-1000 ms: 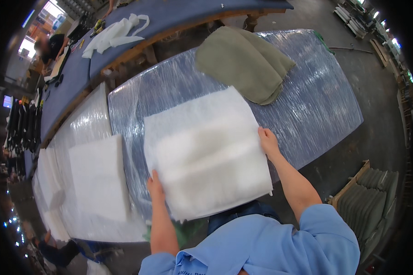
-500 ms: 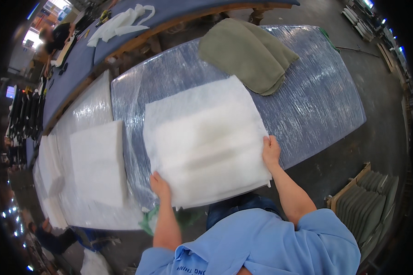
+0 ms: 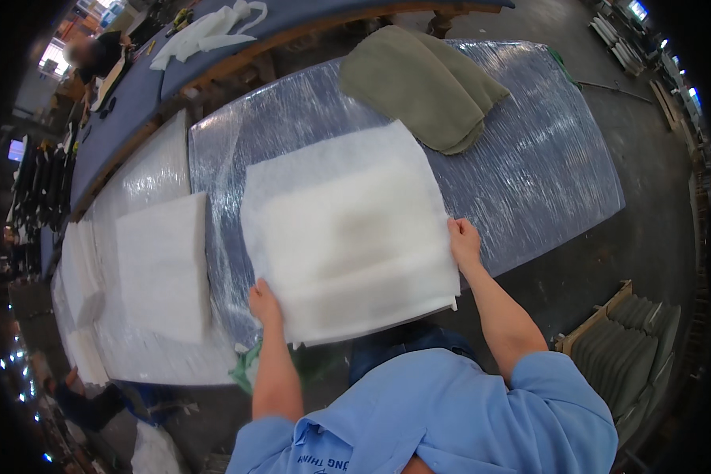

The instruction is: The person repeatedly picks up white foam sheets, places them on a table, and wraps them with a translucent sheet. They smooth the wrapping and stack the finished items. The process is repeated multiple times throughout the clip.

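A white batting sheet [image 3: 288,170] lies over a thicker, smaller whitish pad, whose outline shows through it. My left hand [image 3: 264,302] is closed on the sheet's left edge, near the front corner. On the opposite side, my right hand [image 3: 464,240] pinches the right edge, a little farther from me. The layers rest on a table [image 3: 545,174] wrapped in clear plastic over blue, their front edge close to my body. Folded olive-green fabric [image 3: 419,87] lies just beyond the sheet's far right corner.
More white batting [image 3: 162,261] lies on the table's left part. A long blue workbench [image 3: 126,150] runs behind, with white scraps [image 3: 205,35] on it. Olive panels [image 3: 616,347] stand in a rack at the right. One person works at the far left bench, another crouches lower left.
The dark crease across the sheet's middle has softened, and the sheet looks flatter. Both hands keep their hold on its sides. The whole view has shifted slightly.
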A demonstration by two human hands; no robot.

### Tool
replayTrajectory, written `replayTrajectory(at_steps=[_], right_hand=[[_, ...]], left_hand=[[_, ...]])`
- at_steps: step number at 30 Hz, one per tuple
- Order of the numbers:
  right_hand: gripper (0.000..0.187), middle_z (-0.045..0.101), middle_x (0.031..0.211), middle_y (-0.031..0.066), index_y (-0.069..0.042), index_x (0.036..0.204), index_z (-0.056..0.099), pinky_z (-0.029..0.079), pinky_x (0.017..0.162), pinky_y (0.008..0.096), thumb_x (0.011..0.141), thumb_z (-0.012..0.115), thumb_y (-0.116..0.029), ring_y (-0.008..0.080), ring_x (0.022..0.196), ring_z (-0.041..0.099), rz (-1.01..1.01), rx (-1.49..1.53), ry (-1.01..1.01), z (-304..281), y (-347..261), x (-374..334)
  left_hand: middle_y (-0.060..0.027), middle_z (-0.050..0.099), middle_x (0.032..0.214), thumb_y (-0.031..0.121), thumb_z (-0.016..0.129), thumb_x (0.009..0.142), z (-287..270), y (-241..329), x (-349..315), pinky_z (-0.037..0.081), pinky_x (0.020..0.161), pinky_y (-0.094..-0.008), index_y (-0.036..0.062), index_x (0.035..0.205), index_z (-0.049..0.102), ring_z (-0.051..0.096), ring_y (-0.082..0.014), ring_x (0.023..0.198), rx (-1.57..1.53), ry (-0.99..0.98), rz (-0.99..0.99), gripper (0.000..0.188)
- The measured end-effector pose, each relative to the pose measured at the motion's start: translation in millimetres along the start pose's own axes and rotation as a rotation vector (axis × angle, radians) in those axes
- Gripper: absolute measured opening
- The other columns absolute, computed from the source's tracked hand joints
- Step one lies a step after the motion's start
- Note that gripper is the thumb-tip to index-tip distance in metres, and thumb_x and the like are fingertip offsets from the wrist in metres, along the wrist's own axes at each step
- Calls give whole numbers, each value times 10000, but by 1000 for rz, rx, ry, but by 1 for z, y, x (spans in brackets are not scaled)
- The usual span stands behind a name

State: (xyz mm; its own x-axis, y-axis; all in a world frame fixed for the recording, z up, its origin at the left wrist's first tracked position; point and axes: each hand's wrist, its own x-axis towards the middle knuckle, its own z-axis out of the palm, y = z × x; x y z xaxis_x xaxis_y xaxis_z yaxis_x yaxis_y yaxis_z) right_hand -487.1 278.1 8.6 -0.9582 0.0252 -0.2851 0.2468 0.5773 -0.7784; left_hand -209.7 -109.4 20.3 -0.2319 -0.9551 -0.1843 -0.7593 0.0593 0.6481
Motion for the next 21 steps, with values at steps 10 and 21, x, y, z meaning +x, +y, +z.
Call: replayTrajectory(at_steps=[10, 21], right_hand=[[357, 608, 757, 165, -25, 931, 600, 475, 715, 411, 972, 661, -375, 338, 723, 593, -42, -118, -140, -22, 61, -98], [280, 629, 774, 207, -7, 915, 567, 477, 698, 433, 1013, 614, -266, 347, 716, 603, -128, -70, -59, -31, 61, -78]], left_hand=[[-265, 694, 933, 529, 596, 981, -12, -32, -81, 491, 828, -489, -65, 965, 654, 644, -426, 853, 316, 187, 104, 597], [-293, 702, 1020, 454, 442, 1054, -30, -35, -44, 483, 853, -551, -48, 949, 712, 651, -492, 957, 388, 18, 62, 580]])
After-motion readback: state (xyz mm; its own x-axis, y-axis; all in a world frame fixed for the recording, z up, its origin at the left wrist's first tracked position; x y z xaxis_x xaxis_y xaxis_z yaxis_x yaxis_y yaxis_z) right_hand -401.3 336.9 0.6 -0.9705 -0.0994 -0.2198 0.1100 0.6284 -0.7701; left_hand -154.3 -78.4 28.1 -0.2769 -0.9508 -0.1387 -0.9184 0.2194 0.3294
